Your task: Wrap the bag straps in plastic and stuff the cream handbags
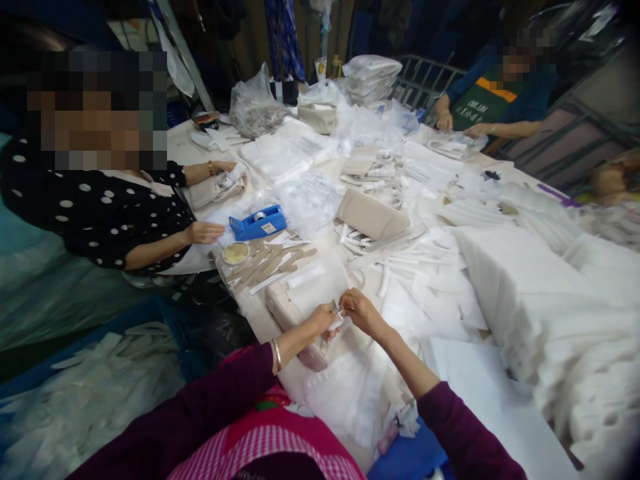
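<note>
My left hand (323,321) is closed around a small white piece (338,323), possibly paper or tape, just above the near edge of the table. Fingers of my right hand (359,311) pinch at the upper end of that piece, close against the left fingertips. Beneath both hands lies a beige handbag (281,303) on its side, its lower part partly covered by my left hand and wrist. A pale sheet or flap (320,283) spreads over the bag's far side. Exactly what the right fingertips grip is too small to see well.
A blue tape dispenser (257,223) and a round yellowish tin (235,253) stand beyond beige strips. Another beige bag (373,213) lies mid-table. White foam sheets (530,287) are stacked at right; a blue bin (175,333) sits lower left. Two co-workers handle items across the table.
</note>
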`<state>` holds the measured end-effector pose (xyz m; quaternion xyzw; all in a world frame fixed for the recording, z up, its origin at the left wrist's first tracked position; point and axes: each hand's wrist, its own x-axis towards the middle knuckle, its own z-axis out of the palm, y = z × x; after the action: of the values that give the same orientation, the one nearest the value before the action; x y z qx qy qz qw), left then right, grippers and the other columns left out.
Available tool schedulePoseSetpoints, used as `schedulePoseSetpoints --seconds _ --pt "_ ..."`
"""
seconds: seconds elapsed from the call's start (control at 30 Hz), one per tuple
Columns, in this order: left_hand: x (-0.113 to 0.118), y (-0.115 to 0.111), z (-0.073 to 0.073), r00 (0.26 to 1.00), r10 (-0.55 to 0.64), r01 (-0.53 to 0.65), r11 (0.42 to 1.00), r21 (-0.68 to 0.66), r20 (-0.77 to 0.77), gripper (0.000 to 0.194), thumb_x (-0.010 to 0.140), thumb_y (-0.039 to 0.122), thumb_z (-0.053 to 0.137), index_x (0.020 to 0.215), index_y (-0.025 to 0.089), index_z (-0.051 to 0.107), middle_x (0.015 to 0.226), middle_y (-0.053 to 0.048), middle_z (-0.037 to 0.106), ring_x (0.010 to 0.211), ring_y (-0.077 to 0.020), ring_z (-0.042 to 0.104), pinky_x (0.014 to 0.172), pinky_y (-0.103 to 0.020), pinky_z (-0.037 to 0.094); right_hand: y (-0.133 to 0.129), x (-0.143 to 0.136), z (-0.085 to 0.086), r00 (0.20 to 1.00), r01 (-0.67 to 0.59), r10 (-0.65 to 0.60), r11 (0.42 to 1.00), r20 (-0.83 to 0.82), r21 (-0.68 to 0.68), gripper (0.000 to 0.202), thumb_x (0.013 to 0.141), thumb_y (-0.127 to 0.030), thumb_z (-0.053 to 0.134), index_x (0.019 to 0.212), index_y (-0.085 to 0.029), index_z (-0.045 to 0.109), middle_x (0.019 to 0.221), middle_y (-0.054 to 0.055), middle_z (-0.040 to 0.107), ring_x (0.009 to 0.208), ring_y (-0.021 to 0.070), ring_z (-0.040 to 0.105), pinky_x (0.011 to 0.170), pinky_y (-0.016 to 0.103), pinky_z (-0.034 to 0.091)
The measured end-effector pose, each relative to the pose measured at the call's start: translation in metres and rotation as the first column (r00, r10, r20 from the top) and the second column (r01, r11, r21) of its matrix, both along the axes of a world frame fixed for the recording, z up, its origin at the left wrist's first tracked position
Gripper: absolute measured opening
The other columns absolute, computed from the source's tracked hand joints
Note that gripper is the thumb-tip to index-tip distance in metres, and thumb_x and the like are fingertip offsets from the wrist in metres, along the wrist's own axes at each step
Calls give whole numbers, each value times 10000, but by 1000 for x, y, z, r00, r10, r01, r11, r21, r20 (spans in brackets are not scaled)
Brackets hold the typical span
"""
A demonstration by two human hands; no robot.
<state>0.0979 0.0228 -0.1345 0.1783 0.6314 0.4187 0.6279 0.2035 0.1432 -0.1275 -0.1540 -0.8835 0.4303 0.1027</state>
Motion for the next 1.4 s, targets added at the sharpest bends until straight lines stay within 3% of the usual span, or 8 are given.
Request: schedulePoseSetpoints --seconds 0.13,0.3,0.53,0.73,0.9,1.0,1.1,1.4 --pt "-2 -4 1 1000 -24 23 998 64 18 249 773 380 545 879 164 484 585 32 540 355 -61 418 380 -189 302 9 -12 0 977 54 -25 990 213 -128 182 590 -15 564 650 -175 501 673 -34 482 629 104 433 592 223 338" --pt "-8 -8 9 990 -81 63 988 144 119 260 756 351 542 922 157 493 668 6 572 381 -64 427 391 -209 342 18 -21 2 960 -12 67 980 273 -200 146 572 -48 579 612 -171 511 608 -60 468 572 80 406 544 198 318" --pt "2 -4 3 1000 12 -11 1000 18 -28 302 780 415 617 856 167 461 544 53 520 330 -47 393 353 -169 289 23 -29 -1 931 -35 121 969 345 -246 113 555 -57 565 591 -163 548 562 -66 482 544 76 400 525 197 310" --pt "2 -1 -2 998 17 -20 998 -53 -55 190 796 312 594 832 159 487 522 62 504 300 -45 373 335 -171 277 25 -32 2 923 -40 120 975 365 -220 191 556 -53 579 707 -168 555 635 -62 502 550 78 399 515 194 313" --pt "-2 -2 4 999 22 -24 999 -44 -48 162 788 273 580 858 148 506 556 56 521 315 -47 389 357 -182 312 24 -35 15 929 -183 191 982 318 -55 283 644 -73 609 895 -203 614 918 -9 593 687 93 508 618 210 354" --pt "-3 -3 6 999 33 -34 999 -28 -32 166 780 278 583 854 140 526 566 48 535 329 -46 393 368 -186 314 19 -37 20 905 -244 202 968 375 67 101 708 -104 602 736 -196 634 814 -14 604 676 96 522 581 211 313" --pt "-3 -2 7 999 54 -53 998 -46 3 150 754 267 587 816 140 537 542 49 528 325 -48 379 360 -193 287 10 -33 23 923 -255 179 947 341 193 127 741 -90 569 665 -183 611 753 -6 588 669 102 509 559 222 286" --pt "-6 -4 2 959 153 -156 988 -10 237 45 640 157 546 650 166 503 436 68 432 343 -49 298 381 -213 198 -7 -10 12 968 -250 218 850 123 463 202 853 -80 459 733 -176 589 734 44 541 723 170 450 642 283 338"
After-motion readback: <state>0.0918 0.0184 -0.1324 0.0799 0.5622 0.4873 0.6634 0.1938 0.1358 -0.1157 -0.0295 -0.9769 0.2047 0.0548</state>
